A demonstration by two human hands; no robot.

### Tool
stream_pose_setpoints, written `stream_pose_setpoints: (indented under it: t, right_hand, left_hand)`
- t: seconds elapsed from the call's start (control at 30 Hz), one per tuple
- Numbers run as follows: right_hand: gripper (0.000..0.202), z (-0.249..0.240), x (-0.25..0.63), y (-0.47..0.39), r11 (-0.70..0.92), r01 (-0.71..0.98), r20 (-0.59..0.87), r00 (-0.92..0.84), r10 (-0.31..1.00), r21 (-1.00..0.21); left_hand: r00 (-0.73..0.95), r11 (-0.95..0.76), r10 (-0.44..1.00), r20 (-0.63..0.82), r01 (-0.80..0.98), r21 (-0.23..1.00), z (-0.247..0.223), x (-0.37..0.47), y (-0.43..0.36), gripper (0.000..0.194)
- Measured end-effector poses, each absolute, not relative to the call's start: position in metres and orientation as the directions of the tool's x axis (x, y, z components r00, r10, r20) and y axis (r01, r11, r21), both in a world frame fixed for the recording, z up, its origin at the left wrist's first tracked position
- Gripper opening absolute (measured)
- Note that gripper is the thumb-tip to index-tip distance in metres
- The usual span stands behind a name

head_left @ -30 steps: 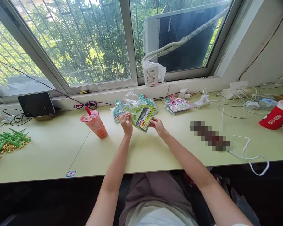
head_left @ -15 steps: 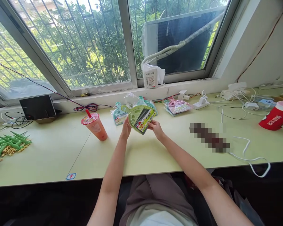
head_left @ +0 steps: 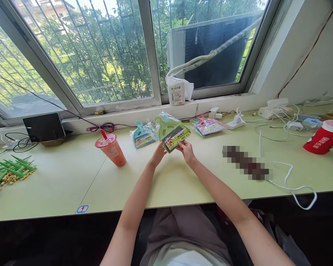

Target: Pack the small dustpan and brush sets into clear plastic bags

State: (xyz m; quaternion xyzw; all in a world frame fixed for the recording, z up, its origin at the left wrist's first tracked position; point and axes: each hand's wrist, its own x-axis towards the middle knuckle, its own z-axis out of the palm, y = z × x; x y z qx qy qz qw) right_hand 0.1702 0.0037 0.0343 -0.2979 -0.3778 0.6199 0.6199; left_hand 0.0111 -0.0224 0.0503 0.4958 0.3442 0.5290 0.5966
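Between my two hands is a green mini dustpan and brush set (head_left: 166, 130) with a yellow-green label and dark bristles, tilted above the table. My left hand (head_left: 158, 154) grips its lower left edge. At its lower right edge, my right hand (head_left: 186, 150) pinches the label side, fingers closed. Behind and to the left lies a teal dustpan set (head_left: 142, 135) in clear plastic. A pink dustpan set (head_left: 208, 125), also bagged, lies to the right near the wall. The green set hides part of the table behind it.
An orange drink cup (head_left: 111, 150) with a red straw stands left of my arms. A black tablet (head_left: 43, 127), green cone-shaped pieces (head_left: 12, 167) and a coiled cable (head_left: 107, 127) are further left. On the right are a pixelated object (head_left: 245, 162), white cables and a red cup (head_left: 322, 140).
Both hands have shifted right with the green dustpan set, which has turned slightly. The teal set on the left is now more exposed.
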Motion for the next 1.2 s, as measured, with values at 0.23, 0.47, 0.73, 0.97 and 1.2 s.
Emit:
stream_pose_setpoints:
  t: [0.23, 0.47, 0.73, 0.97, 1.2]
  right_hand:
    - [0.028, 0.035, 0.163, -0.001, 0.001, -0.474, 0.099, -0.182, 0.978, -0.881]
    - [0.023, 0.033, 0.170, 0.005, 0.001, -0.502, 0.064, -0.109, 0.992, -0.865]
    - [0.019, 0.027, 0.169, 0.009, 0.007, -0.547, 0.061, -0.081, 0.995, -0.837]
    - [0.014, 0.031, 0.171, 0.007, -0.059, -0.458, 0.000, -0.128, 0.992, -0.887]
    - [0.017, 0.033, 0.175, 0.013, -0.025, -0.391, 0.024, -0.120, 0.993, -0.920]
  left_hand:
    - [-0.011, -0.123, 0.992, 0.129, -0.395, 0.911, 0.060, 0.000, -0.023, 0.044]
    - [0.287, 0.121, 0.958, -0.023, -0.329, 0.937, 0.041, 0.016, -0.026, 0.044]
    - [0.033, -0.063, 0.996, 0.088, -0.458, 0.887, 0.036, 0.025, -0.017, 0.046]
    - [-0.013, -0.004, 1.000, -0.001, -0.400, 0.916, 0.036, 0.021, -0.016, 0.051]
    - [0.043, 0.022, 0.999, -0.007, -0.351, 0.936, 0.041, 0.018, -0.019, 0.048]
